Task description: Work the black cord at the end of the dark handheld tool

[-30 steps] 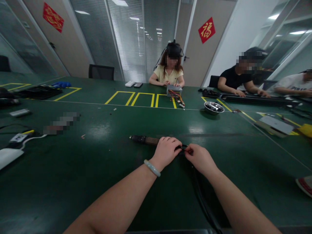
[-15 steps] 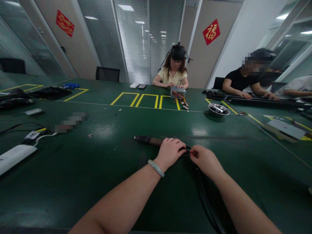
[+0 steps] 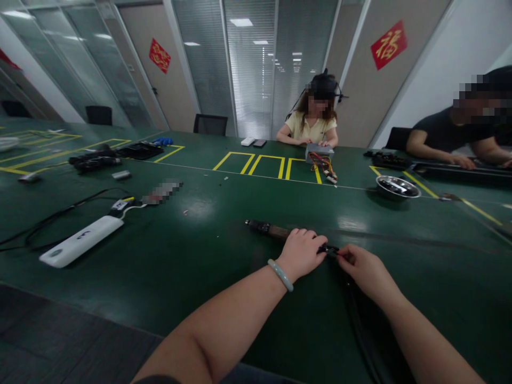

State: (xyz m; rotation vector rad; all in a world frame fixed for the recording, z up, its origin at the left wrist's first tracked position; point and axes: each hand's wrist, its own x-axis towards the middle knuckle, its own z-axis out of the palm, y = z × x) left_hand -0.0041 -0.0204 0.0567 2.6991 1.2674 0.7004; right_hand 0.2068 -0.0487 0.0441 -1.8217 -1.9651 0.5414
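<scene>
My left hand point(image 3: 303, 250) is closed over the rear of a slim rod-shaped tool point(image 3: 276, 231), which looks like a corded electric screwdriver. Its body is brown, with a black front end and a small metal tip pointing left. Just right of that hand, my right hand point(image 3: 362, 264) pinches the black cable point(image 3: 333, 250) at the tool's tail end with thumb and fingertips. From there a black cord point(image 3: 356, 325) runs down toward the table's near edge. My left palm hides the middle of the tool, and fingers cover the exact pinch point.
A white power strip or handle-like bar point(image 3: 82, 241) with black cord lies on the green table at left. A metal bowl point(image 3: 397, 188) stands at right. Across the table one person handles a grey box point(image 3: 319, 153) with coloured wires; another works at far right.
My view has swung left, so the scene sits further right. Both hands stay at the tool's tail, and more of the black piece between them shows.
</scene>
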